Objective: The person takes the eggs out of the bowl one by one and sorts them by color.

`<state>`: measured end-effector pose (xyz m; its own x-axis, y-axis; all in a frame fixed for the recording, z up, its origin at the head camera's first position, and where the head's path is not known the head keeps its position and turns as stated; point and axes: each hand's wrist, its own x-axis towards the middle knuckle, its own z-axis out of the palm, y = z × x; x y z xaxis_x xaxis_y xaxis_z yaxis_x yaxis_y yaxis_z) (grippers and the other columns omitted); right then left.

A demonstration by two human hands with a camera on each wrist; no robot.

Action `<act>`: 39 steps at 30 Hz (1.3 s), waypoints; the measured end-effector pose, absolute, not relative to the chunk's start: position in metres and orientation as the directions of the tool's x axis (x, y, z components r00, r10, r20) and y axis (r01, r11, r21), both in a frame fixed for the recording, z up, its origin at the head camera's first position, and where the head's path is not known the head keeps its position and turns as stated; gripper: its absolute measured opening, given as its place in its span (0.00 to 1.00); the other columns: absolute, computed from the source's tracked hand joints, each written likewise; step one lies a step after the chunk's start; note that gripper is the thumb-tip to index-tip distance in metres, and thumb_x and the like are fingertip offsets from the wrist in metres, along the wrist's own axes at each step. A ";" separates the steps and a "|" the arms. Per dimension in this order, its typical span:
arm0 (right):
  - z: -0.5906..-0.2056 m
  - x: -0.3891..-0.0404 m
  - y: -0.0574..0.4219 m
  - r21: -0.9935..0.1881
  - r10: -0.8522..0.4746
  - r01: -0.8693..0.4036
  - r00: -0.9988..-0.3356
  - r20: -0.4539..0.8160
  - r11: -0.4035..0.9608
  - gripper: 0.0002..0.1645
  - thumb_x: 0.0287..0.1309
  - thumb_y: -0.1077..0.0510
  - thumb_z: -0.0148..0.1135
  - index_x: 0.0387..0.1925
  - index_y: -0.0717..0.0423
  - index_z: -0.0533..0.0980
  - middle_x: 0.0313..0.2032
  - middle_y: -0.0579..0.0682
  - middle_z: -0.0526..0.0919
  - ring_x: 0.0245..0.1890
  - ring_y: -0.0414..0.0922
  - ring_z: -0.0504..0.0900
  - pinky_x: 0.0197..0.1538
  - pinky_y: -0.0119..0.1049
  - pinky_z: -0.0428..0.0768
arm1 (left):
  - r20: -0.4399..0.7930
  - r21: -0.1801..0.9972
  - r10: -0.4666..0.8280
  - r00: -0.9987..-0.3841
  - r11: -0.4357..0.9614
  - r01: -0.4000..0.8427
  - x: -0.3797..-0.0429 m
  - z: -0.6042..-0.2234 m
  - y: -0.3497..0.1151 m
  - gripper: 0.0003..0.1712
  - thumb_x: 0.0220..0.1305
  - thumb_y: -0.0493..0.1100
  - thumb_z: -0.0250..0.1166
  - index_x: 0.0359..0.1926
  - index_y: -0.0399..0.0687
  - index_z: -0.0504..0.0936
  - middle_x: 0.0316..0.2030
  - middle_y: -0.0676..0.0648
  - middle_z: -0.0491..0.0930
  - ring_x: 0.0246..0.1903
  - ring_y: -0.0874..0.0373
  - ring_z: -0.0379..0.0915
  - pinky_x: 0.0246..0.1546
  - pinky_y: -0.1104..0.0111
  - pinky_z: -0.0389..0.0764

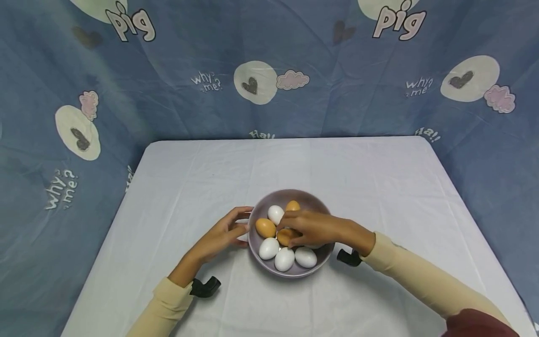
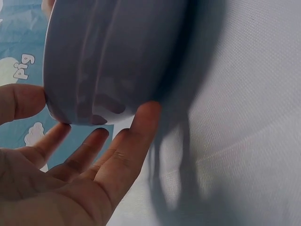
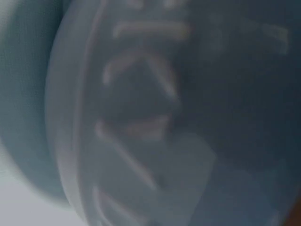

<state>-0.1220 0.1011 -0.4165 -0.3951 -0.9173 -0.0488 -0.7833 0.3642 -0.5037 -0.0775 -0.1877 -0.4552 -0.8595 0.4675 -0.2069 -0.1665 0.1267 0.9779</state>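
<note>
A mauve bowl (image 1: 290, 273) holds several white eggs (image 1: 284, 259) and brown ones. My left hand (image 1: 219, 238) is at the bowl's left side; in the left wrist view, its spread fingers (image 2: 136, 136) touch the outer wall of the bowl (image 2: 108, 56). Reaching in over the right rim, my right hand (image 1: 313, 227) has its thumb and fingers around a brown egg (image 1: 287, 237) near the middle. A second brown egg (image 1: 265, 228) lies to the left, and a third (image 1: 292, 205) is partly behind the hand. The right wrist view shows only the blurred bowl wall (image 3: 127, 108).
The bowl stands on a table with a white cloth (image 1: 202, 178). Behind and beside the table hangs a blue printed curtain (image 1: 168, 93). A black wrist mount (image 1: 205, 287) sits under the left wrist, another (image 1: 349, 257) under the right.
</note>
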 end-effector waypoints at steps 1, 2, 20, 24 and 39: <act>-0.417 -0.122 0.101 -0.502 -0.916 -0.780 -0.396 -0.064 0.372 0.22 0.59 0.54 0.71 0.54 0.54 0.79 0.49 0.46 0.81 0.46 0.40 0.74 0.49 0.31 0.77 | -0.210 0.977 0.467 -0.859 0.130 -0.168 -0.078 -0.456 -0.188 0.30 0.75 0.43 0.56 0.73 0.48 0.59 0.71 0.33 0.60 0.63 0.37 0.68 0.45 0.53 0.87; -0.417 -0.121 0.100 -0.503 -0.913 -0.775 -0.398 -0.083 0.383 0.22 0.59 0.54 0.71 0.55 0.53 0.79 0.49 0.46 0.81 0.47 0.39 0.74 0.48 0.30 0.77 | -0.213 0.976 0.466 -0.859 0.133 -0.170 -0.077 -0.456 -0.188 0.30 0.75 0.43 0.56 0.73 0.49 0.60 0.71 0.33 0.61 0.63 0.37 0.68 0.45 0.53 0.87; -0.423 -0.123 0.098 -0.540 -0.922 -0.759 -0.376 -0.094 0.364 0.20 0.60 0.64 0.67 0.54 0.49 0.82 0.48 0.46 0.81 0.41 0.36 0.75 0.41 0.23 0.76 | -0.213 0.976 0.471 -0.856 0.137 -0.167 -0.078 -0.456 -0.187 0.30 0.75 0.43 0.56 0.73 0.51 0.60 0.70 0.33 0.61 0.63 0.36 0.68 0.45 0.52 0.87; -0.425 -0.123 0.100 -0.519 -0.922 -0.773 -0.377 -0.085 0.364 0.20 0.60 0.63 0.67 0.55 0.50 0.81 0.48 0.46 0.81 0.41 0.35 0.75 0.41 0.23 0.76 | -0.218 0.975 0.469 -0.856 0.132 -0.176 -0.078 -0.455 -0.187 0.30 0.75 0.43 0.56 0.73 0.51 0.60 0.70 0.33 0.62 0.63 0.36 0.68 0.46 0.51 0.87; -0.413 -0.128 0.105 -0.541 -0.906 -0.752 -0.420 -0.046 0.376 0.21 0.58 0.58 0.71 0.54 0.52 0.82 0.48 0.46 0.81 0.45 0.39 0.74 0.48 0.30 0.76 | -0.224 0.974 0.463 -0.857 0.125 -0.187 -0.078 -0.458 -0.188 0.31 0.74 0.44 0.57 0.73 0.52 0.60 0.68 0.33 0.63 0.62 0.38 0.69 0.46 0.52 0.87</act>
